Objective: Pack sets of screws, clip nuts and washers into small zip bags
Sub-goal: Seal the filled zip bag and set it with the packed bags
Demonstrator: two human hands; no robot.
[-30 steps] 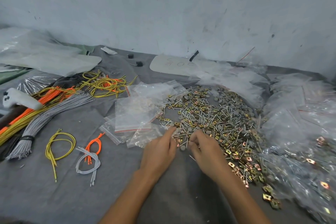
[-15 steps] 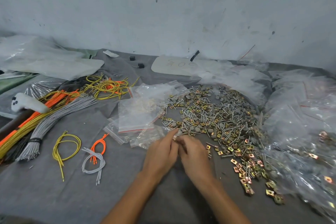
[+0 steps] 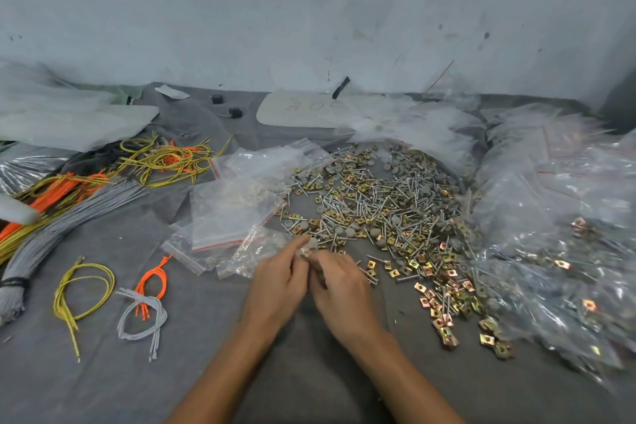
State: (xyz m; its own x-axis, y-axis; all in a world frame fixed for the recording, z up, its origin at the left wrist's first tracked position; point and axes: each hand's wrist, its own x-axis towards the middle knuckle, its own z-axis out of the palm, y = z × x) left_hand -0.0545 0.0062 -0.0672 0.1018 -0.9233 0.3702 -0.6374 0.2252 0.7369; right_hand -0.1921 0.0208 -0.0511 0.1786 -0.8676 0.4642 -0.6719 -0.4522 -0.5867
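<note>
- Grey cloth covers the table [image 3: 103, 372] I am watching over, and a scuffed pale blue wall [image 3: 309, 10] stands behind it
- My left hand [image 3: 278, 286] and right hand [image 3: 344, 289] meet fingertip to fingertip at the near edge of the loose heap of silver screws, brassy square clip nuts and grey round washers [image 3: 378, 203]
- I see the left thumb and forefinger pinch a small pale translucent piece [image 3: 307, 249], too blurred for me to say whether it is a bag mouth or a washer
- The right hand's fingers curl in to the same spot, but its back hides the tips, so I cannot tell whether it grips
- The heap spreads ahead and to the right of the hands, so the right hand is nearer, with stray clip nuts just beside it
- The flat clear zip bags with red seal lines [image 3: 227, 217] lie ahead and to the left, the closest just beside the left fingertips, so that hand is nearer them
- The screws point every way, so I judge each pick must follow that screw's own long axis
- The screws look thin and bright, the clip nuts flat and shiny, the washers dull discs
- At the far right sits a mound of filled clear plastic bags [image 3: 550, 268]
</note>
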